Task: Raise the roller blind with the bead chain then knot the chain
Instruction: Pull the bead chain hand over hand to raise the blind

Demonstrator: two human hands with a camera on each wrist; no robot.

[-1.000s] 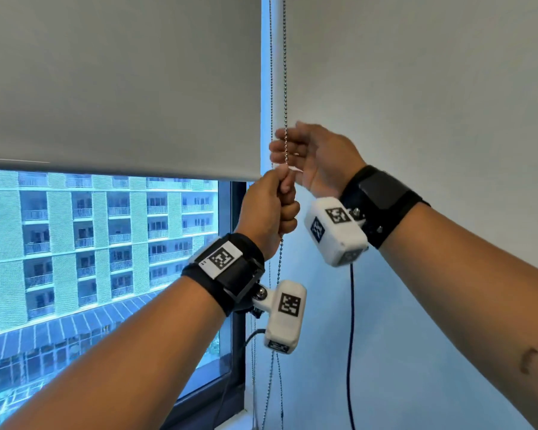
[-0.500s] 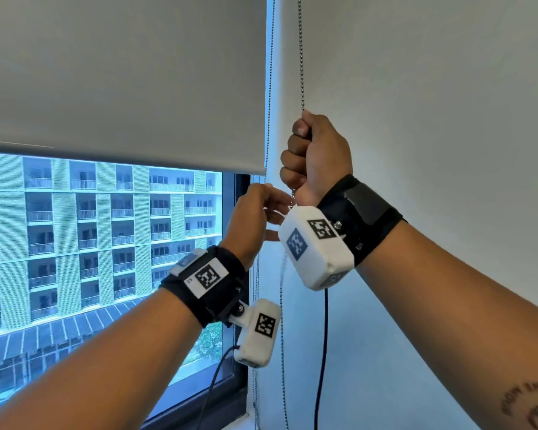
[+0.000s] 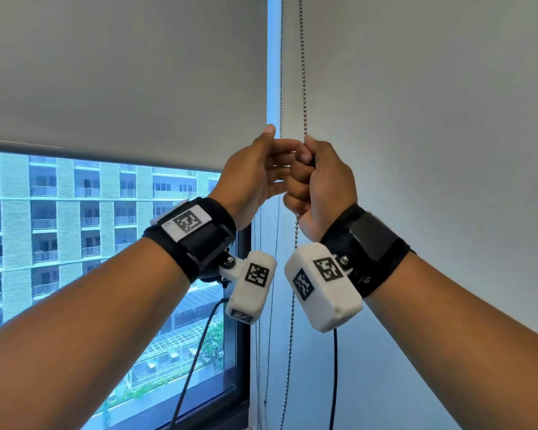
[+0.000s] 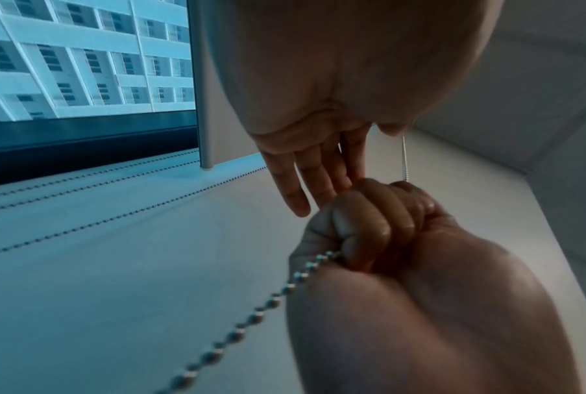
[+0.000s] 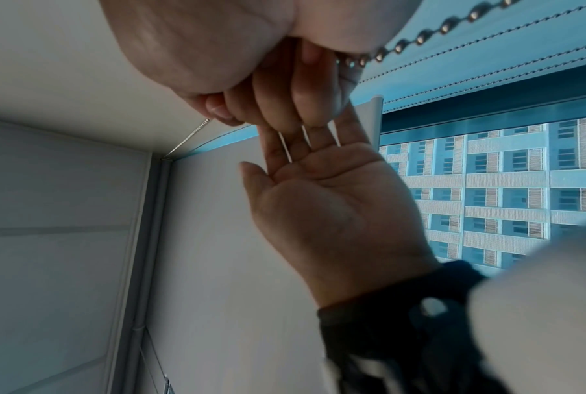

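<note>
Chain (image 3: 303, 88) is fisted in my right hand (image 3: 320, 181) at twelve o'clock; left hand (image 3: 255, 178) is spread, fingers straight beside it. I'd pull straight down, steadily.

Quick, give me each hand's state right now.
Left hand: open, fingers straight, holding nothing, fingertips against the right fist.
Right hand: closed in a fist, gripping the bead chain.

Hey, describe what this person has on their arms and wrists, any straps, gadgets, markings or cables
Both forearms are bare, no sleeves. Each wrist wears a black strap: the left strap carries a white square-code tag; the right strap has a glossy black panel. A white camera block with black square codes hangs under each wrist, trailing a black cable.
</note>
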